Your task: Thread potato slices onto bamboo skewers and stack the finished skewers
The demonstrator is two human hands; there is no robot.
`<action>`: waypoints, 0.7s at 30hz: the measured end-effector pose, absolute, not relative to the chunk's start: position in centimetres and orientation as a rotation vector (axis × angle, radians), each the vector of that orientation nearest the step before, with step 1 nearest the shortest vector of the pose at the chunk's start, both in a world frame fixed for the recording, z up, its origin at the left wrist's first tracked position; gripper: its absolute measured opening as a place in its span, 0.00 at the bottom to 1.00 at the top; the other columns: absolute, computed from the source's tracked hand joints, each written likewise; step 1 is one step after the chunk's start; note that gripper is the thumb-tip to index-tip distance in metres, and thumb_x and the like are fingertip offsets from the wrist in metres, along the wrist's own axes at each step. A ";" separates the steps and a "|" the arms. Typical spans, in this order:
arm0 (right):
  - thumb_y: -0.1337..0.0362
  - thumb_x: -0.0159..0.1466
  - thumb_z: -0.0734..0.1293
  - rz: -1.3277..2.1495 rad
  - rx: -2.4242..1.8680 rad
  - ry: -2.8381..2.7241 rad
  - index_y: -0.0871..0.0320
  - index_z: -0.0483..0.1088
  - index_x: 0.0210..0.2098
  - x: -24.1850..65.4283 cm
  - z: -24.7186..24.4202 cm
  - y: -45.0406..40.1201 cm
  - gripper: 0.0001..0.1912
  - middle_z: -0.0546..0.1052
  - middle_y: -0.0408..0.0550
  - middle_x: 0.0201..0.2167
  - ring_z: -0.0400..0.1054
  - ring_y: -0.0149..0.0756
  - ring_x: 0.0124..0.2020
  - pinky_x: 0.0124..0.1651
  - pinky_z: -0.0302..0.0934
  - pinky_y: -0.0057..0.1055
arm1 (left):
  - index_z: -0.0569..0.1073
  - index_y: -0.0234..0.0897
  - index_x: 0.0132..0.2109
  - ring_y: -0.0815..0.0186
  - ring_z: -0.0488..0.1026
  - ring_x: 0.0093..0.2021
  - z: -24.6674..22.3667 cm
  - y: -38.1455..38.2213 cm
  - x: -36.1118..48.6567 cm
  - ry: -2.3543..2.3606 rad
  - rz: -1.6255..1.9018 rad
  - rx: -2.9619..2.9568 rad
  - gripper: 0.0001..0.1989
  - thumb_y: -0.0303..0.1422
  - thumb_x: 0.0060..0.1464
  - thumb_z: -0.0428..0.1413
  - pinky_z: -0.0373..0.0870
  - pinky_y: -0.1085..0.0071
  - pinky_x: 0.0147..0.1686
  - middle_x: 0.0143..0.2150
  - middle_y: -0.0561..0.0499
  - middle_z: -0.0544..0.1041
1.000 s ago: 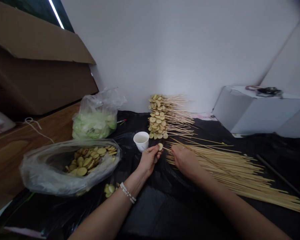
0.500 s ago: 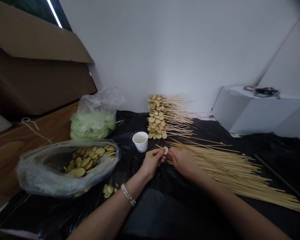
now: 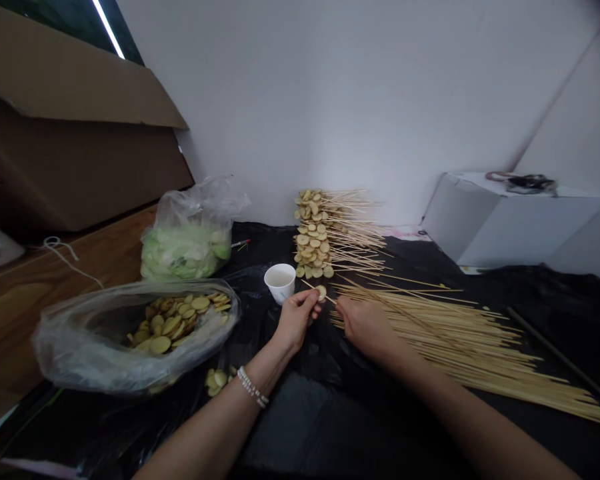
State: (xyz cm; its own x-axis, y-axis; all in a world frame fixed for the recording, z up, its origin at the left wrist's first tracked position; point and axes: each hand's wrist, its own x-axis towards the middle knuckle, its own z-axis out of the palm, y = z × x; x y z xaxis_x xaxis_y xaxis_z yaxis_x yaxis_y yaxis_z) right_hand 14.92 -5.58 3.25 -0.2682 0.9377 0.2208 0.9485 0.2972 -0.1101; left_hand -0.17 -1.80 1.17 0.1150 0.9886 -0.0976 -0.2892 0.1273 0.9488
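Note:
My left hand [image 3: 298, 319] pinches a round potato slice [image 3: 322, 293] that has a thin wooden skewer [image 3: 331, 300] through it. The skewer's tip sticks out to the upper left of the slice. Closed round the skewer's other part, my right hand [image 3: 363, 322] is a short way to the right of the slice. A white paper cup [image 3: 281, 283] stands just beyond my left hand. Behind my hands lies a stack of skewered potato slices [image 3: 312, 245], sticks pointing right. Loose bamboo skewers [image 3: 470, 347] spread out beside and under my right forearm.
An open clear bag [image 3: 85, 347] of potato slices lies at left, with several loose slices [image 3: 217, 380] near it. Behind it stands a bag of pale green vegetable [image 3: 187, 247]. A cardboard box [image 3: 80, 160] and a white box [image 3: 500, 223] flank the black plastic sheet [image 3: 300, 427].
My left hand has shifted slightly left with the potato slice, away from my right hand. A length of skewer now shows between the slice and my right hand.

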 end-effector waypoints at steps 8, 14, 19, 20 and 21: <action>0.66 0.68 0.53 0.060 -1.692 -2.299 0.58 0.68 0.38 15.0 3.1 -5.2 0.14 0.77 0.49 0.31 0.69 0.34 0.30 0.31 0.48 0.29 | 0.77 0.30 0.29 0.76 0.59 0.19 1.0 -2.5 0.5 0.934 1.085 1.083 0.17 0.43 0.41 0.64 0.50 0.78 0.19 0.20 0.53 0.68; 0.63 0.69 0.52 0.029 -1.700 -2.279 0.59 0.68 0.36 14.9 3.2 -5.4 0.15 0.77 0.50 0.30 0.68 0.34 0.30 0.32 0.49 0.29 | 0.77 0.31 0.30 0.77 0.59 0.20 1.4 -2.1 0.1 0.944 1.157 1.020 0.17 0.43 0.41 0.64 0.51 0.79 0.19 0.22 0.52 0.70; 0.65 0.68 0.53 0.049 -1.717 -2.270 0.59 0.68 0.36 14.8 2.9 -5.4 0.14 0.77 0.49 0.29 0.69 0.34 0.29 0.32 0.49 0.29 | 0.77 0.31 0.29 0.78 0.59 0.20 1.4 -2.1 0.0 0.925 1.161 1.047 0.17 0.43 0.41 0.64 0.51 0.79 0.19 0.24 0.52 0.71; 0.65 0.68 0.53 0.062 -1.716 -2.265 0.59 0.68 0.36 14.8 2.8 -5.4 0.14 0.77 0.49 0.29 0.69 0.34 0.30 0.32 0.49 0.29 | 0.77 0.31 0.29 0.78 0.59 0.19 1.3 -2.1 0.0 0.927 1.147 1.076 0.17 0.44 0.42 0.64 0.50 0.78 0.18 0.23 0.52 0.71; 0.66 0.68 0.53 0.076 -1.713 -2.262 0.59 0.68 0.36 14.8 2.8 -5.4 0.14 0.77 0.49 0.30 0.69 0.34 0.30 0.32 0.50 0.29 | 0.76 0.31 0.29 0.77 0.58 0.18 1.2 -2.2 0.1 0.934 1.126 1.105 0.17 0.44 0.42 0.63 0.49 0.78 0.18 0.21 0.53 0.70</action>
State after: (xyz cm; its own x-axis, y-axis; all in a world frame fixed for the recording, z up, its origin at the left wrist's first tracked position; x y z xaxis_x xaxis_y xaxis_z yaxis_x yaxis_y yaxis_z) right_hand 14.78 -5.36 2.77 -0.2427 0.9480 0.2060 0.9320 0.2868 -0.2219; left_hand 0.10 -2.20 1.21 0.1983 0.9798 -0.0261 -0.2064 0.0678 0.9761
